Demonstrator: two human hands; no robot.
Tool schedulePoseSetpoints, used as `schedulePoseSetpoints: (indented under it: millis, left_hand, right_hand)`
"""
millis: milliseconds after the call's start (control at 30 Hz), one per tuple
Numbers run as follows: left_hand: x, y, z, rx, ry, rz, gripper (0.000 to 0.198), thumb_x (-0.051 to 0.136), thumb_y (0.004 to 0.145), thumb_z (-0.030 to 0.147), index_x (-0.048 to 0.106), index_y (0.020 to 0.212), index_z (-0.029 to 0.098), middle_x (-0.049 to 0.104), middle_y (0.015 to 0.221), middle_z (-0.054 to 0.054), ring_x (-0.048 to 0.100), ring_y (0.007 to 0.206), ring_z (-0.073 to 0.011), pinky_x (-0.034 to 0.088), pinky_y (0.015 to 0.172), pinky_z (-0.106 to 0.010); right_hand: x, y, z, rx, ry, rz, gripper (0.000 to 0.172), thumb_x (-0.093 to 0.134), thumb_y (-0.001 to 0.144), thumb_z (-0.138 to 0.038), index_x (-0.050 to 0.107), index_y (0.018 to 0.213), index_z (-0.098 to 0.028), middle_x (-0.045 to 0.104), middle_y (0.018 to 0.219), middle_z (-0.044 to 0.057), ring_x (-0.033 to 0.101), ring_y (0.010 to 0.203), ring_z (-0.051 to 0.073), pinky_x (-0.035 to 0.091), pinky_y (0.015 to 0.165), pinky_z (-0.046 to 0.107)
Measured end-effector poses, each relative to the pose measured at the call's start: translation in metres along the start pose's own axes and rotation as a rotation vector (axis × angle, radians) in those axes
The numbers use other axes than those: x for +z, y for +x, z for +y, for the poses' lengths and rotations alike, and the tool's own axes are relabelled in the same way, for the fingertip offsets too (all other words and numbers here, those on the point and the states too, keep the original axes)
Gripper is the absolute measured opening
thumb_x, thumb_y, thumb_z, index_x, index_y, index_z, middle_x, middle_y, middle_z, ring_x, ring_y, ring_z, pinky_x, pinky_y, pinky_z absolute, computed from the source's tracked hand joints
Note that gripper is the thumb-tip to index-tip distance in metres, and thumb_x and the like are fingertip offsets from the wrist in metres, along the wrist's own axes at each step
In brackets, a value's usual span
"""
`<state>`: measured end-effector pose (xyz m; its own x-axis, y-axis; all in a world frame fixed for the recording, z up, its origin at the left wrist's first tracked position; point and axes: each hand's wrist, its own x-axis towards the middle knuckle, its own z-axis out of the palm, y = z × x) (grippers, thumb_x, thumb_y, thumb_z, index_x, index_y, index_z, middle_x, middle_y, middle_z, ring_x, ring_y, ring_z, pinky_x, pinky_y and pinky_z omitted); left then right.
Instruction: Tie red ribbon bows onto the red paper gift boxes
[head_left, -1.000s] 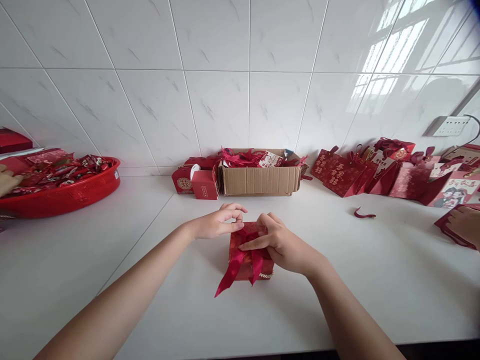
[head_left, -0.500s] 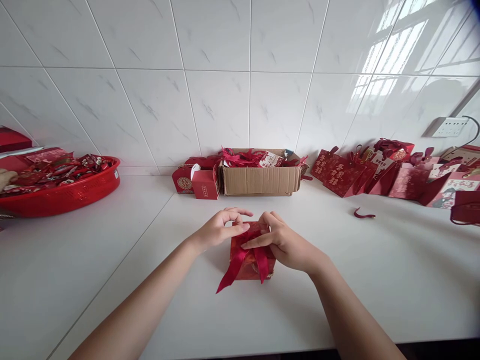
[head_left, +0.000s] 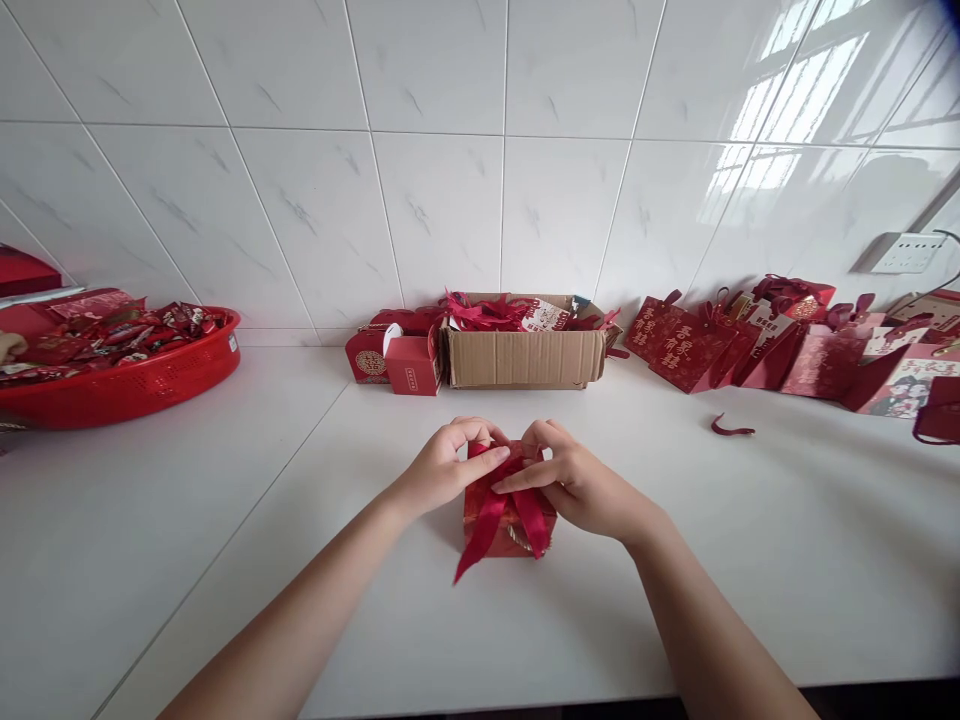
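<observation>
A wall of glossy white tiles with grey marbled streaks (head_left: 435, 70) rises behind a long, smooth white countertop (head_left: 360, 620). On the counter's left is a wide, shallow red plastic basin (head_left: 157, 392), heaped with shiny wrapped pieces, mostly red (head_left: 127, 335). Along the wall at right leans a row of red paper gift bags (head_left: 697, 345), some printed with gold characters. At centre, against the wall, sits an open brown cardboard carton (head_left: 525, 360) with red ribbons and tags inside. Nearer the viewer, the right hand (head_left: 589, 485) and left hand (head_left: 454, 465) meet, fingers bent, over a small red patterned gift box (head_left: 501, 547), which rests on the counter in front of the carton. Across its top lies a bright red satin ribbon (head_left: 480, 530), two tails hanging toward the viewer. Both hands touch the ribbon; whether either grips it cannot be told, since the fingers hide it. A twisted gold cord (head_left: 517, 538) loops on the front.
</observation>
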<state>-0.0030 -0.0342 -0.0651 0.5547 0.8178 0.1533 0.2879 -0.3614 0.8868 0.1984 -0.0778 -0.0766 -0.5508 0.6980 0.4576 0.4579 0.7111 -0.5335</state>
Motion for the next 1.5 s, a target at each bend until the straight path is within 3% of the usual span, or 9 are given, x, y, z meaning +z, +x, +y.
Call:
schedulePoseSetpoints:
  millis: [167,267,367,500,667,867,1033,1233,1500]
  left_hand:
    - [0.006,0.000,0.005,-0.008,0.007,0.012,0.035,0.059,0.080,0.040,0.041,0.059,0.019,0.065,0.089,-0.004,0.057,0.094,-0.0215,0.042,0.083,-0.035]
    - [0.006,0.001,0.003,-0.014,-0.037,0.028,0.038,0.062,0.078,0.040,0.037,0.059,0.019,0.063,0.083,-0.004,0.057,0.097,-0.0221,0.043,0.082,-0.033]
    - [0.006,0.002,0.000,-0.020,-0.099,0.018,0.037,0.065,0.076,0.038,0.038,0.059,0.019,0.063,0.083,-0.004,0.057,0.100,-0.0226,0.043,0.082,-0.033]
    - [0.004,0.004,-0.003,-0.055,-0.170,-0.006,0.034,0.069,0.073,0.038,0.044,0.061,0.018,0.065,0.091,-0.006,0.058,0.101,-0.0232,0.044,0.082,-0.034]
    - [0.002,0.005,-0.004,-0.038,-0.172,-0.024,0.036,0.069,0.072,0.035,0.042,0.055,0.019,0.062,0.072,-0.003,0.055,0.110,-0.0257,0.042,0.089,-0.037]
    - [0.002,0.004,-0.002,-0.020,-0.127,-0.068,0.036,0.070,0.071,0.034,0.040,0.056,0.019,0.068,0.076,-0.005,0.053,0.114,-0.0257,0.039,0.092,-0.038]
    - [0.003,0.003,-0.003,-0.041,-0.156,-0.080,0.044,0.071,0.070,0.034,0.032,0.057,0.020,0.068,0.078,-0.005,0.058,0.101,-0.0244,0.043,0.082,-0.035]
    - [0.006,0.003,-0.001,-0.094,-0.208,-0.046,0.033,0.059,0.080,0.044,0.049,0.062,0.018,0.067,0.083,-0.005,0.061,0.078,-0.0176,0.045,0.071,-0.031]
    - [0.009,-0.001,0.007,-0.103,-0.222,-0.050,0.036,0.066,0.075,0.038,0.041,0.059,0.018,0.069,0.088,-0.007,0.063,0.085,-0.0201,0.046,0.071,-0.031]
  right_hand:
    - [-0.002,0.001,0.003,0.013,0.169,0.141,0.020,0.045,0.089,-0.013,0.061,0.097,-0.022,0.055,0.090,0.004,0.057,0.079,0.013,0.051,0.071,0.031]
    - [-0.003,0.001,0.003,0.082,0.235,0.170,0.011,0.048,0.088,-0.014,0.049,0.096,-0.021,0.059,0.089,0.003,0.059,0.080,0.014,0.052,0.072,0.031]
    - [-0.004,0.001,0.004,0.098,0.221,0.181,0.007,0.048,0.087,-0.015,0.048,0.090,-0.021,0.058,0.087,0.002,0.059,0.080,0.014,0.052,0.071,0.030]
    - [-0.004,0.000,0.006,0.090,0.187,0.192,0.009,0.050,0.083,-0.012,0.050,0.086,-0.020,0.057,0.085,0.002,0.057,0.076,0.012,0.051,0.071,0.029]
    - [-0.007,-0.001,0.009,0.101,0.206,0.176,0.016,0.052,0.076,-0.008,0.051,0.086,-0.021,0.058,0.084,0.001,0.055,0.075,0.012,0.049,0.071,0.028]
    - [-0.016,-0.006,0.011,0.133,0.194,0.149,0.019,0.053,0.073,-0.005,0.052,0.085,-0.021,0.057,0.081,0.000,0.051,0.074,0.012,0.046,0.071,0.027]
    - [-0.018,-0.007,0.011,0.167,0.215,0.085,0.020,0.052,0.074,-0.005,0.052,0.087,-0.021,0.057,0.083,0.000,0.052,0.074,0.012,0.047,0.070,0.027]
    - [-0.015,-0.004,0.007,0.143,0.218,0.086,0.020,0.051,0.076,-0.006,0.052,0.090,-0.020,0.059,0.084,0.001,0.053,0.073,0.012,0.047,0.069,0.028]
    - [-0.012,-0.002,0.003,0.153,0.118,0.015,0.009,0.057,0.084,-0.022,0.064,0.088,-0.019,0.056,0.088,0.004,0.056,0.069,0.010,0.049,0.066,0.026]
